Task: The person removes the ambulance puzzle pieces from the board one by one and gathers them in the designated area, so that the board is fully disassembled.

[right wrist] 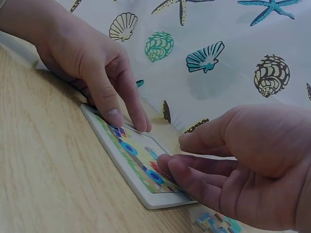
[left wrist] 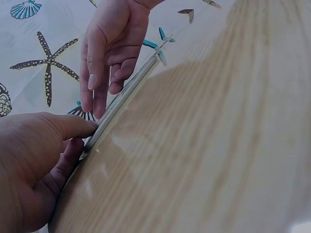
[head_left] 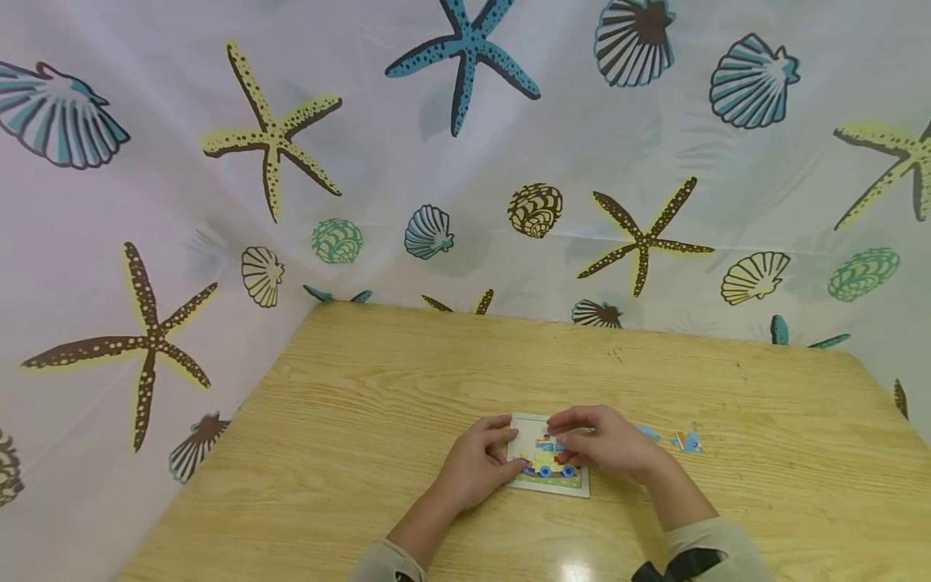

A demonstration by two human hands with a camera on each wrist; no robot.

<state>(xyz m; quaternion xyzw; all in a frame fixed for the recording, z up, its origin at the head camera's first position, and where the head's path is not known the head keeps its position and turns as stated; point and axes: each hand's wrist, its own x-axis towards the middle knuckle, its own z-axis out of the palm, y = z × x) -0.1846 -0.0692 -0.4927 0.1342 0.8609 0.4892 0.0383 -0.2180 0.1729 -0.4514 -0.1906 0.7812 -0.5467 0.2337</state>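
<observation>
A small jigsaw puzzle [head_left: 545, 487] in a white frame lies on the wooden table, its picture a yellow vehicle with blue wheels. My left hand [head_left: 476, 465] holds the puzzle's left side, thumb over the picture's lower left and other fingers along the frame. Over its right part hovers my right hand [head_left: 611, 440], with fingers bent loosely and fingertips touching or very near the picture. The right wrist view shows no piece plainly between them. The upper part of the picture area [head_left: 527, 428] looks pale. Both hands hide parts of the board.
Loose puzzle pieces [head_left: 687, 440] in blue and orange lie on the table right of the board, beside a blue piece [head_left: 647, 432] partly behind my right hand. A curtain [head_left: 393, 178] printed with starfish and shells hangs along the wooden table's [head_left: 349, 388] back and left edges.
</observation>
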